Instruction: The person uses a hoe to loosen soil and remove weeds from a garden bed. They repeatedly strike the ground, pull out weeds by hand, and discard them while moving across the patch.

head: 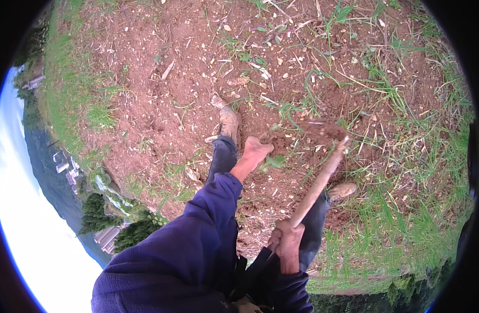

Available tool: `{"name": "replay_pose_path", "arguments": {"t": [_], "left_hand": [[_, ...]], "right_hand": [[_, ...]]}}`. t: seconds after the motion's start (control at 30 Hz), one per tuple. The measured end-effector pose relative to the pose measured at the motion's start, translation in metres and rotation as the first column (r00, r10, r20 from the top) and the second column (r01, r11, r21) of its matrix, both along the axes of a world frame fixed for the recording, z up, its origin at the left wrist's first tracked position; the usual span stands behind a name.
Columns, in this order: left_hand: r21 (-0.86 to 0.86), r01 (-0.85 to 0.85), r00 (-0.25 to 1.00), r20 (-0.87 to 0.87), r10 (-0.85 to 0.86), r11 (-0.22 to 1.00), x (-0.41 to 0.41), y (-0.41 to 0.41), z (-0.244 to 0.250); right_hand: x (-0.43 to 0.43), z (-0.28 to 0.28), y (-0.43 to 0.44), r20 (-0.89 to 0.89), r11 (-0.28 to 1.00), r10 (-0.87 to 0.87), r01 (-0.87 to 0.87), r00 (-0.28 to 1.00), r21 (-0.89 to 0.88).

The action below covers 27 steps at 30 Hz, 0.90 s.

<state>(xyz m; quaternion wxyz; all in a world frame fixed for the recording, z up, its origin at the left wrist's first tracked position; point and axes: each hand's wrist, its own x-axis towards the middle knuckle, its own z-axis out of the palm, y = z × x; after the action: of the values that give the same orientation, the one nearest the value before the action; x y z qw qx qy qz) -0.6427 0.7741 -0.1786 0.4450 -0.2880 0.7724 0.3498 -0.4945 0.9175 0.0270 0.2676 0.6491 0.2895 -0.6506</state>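
Observation:
My right hand (290,236) grips the wooden handle (317,186) of a short hoe. The handle slants up and to the right, and the blurred hoe head (326,129) carries reddish-brown soil. My left hand (255,148) is low over the ground with its fingers closed. It appears to hold a small weed (276,161), whose green leaves hang beside the fingers. Blur and the hand itself hide where the stem is held. Loosened soil (288,143) lies between the left hand and the hoe head.
My boots stand on the soil, one shoe (228,121) beyond the left hand, the other (342,190) right of the handle. Grass tufts (384,211) grow thickly at right. Dry stalks and pale stones litter the bare soil (145,90). Trees (96,213) and buildings stand far left.

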Motion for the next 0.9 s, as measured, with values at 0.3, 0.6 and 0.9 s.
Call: {"name": "replay_pose_path", "arguments": {"t": [0.3, 0.6, 0.9], "left_hand": [[0.287, -0.323, 0.928, -0.089, 0.361, 0.902, 0.000, -0.005, 0.036], [0.375, -0.466, 0.885, 0.199, 0.421, 0.802, 0.013, 0.058, 0.119], [0.450, -0.163, 0.976, -0.058, 0.211, 0.878, 0.003, 0.145, 0.140]], "right_hand": [[0.038, -0.006, 0.043, -0.119, 0.960, -0.197, 0.216, 0.973, 0.179], [0.069, 0.029, 0.101, -0.123, 0.847, -0.434, 0.450, 0.893, 0.283], [0.056, 0.082, 0.147, -0.394, 0.808, -0.331, 0.473, 0.857, 0.352]]}}
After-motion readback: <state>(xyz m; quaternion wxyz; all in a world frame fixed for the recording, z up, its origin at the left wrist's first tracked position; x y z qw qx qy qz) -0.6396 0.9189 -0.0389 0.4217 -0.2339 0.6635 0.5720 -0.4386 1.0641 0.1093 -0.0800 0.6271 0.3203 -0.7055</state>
